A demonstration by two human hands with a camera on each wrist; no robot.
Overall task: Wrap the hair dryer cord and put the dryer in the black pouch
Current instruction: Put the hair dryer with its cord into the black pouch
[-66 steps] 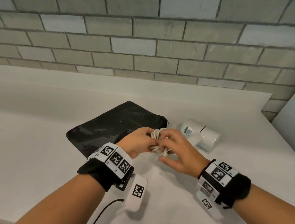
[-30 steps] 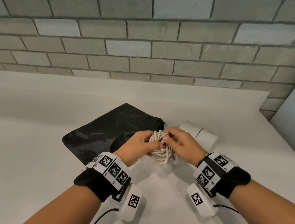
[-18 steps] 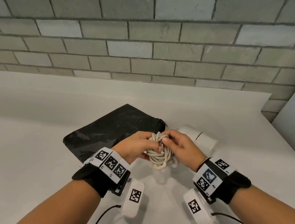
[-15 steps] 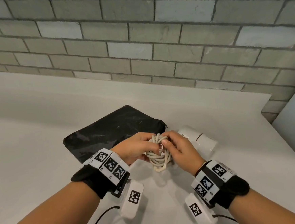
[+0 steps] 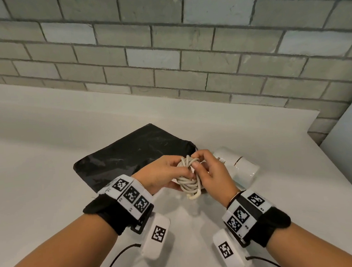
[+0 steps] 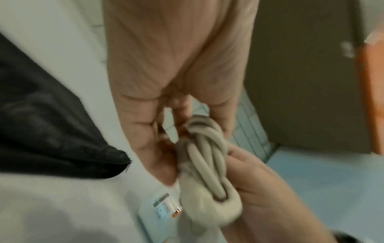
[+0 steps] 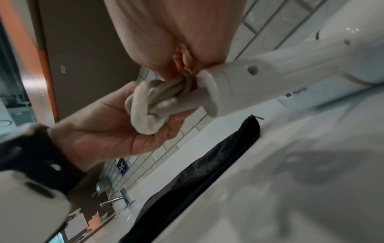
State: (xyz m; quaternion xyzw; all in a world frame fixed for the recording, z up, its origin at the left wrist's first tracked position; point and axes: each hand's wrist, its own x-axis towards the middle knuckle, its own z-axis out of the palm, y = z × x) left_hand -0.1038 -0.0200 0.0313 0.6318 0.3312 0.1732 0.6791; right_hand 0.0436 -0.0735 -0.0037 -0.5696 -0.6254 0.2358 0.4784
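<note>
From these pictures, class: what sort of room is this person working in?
Probably a bathroom: a white counter against a grey tiled wall, a tap further along it, and a hair dryer.

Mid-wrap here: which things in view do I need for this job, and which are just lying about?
For the job:
- cord, coiled, gripped by left hand and right hand
- dryer, on the counter
- pouch, lying flat, not yet holding the dryer

Just lying about:
- faucet
- wall sign
</note>
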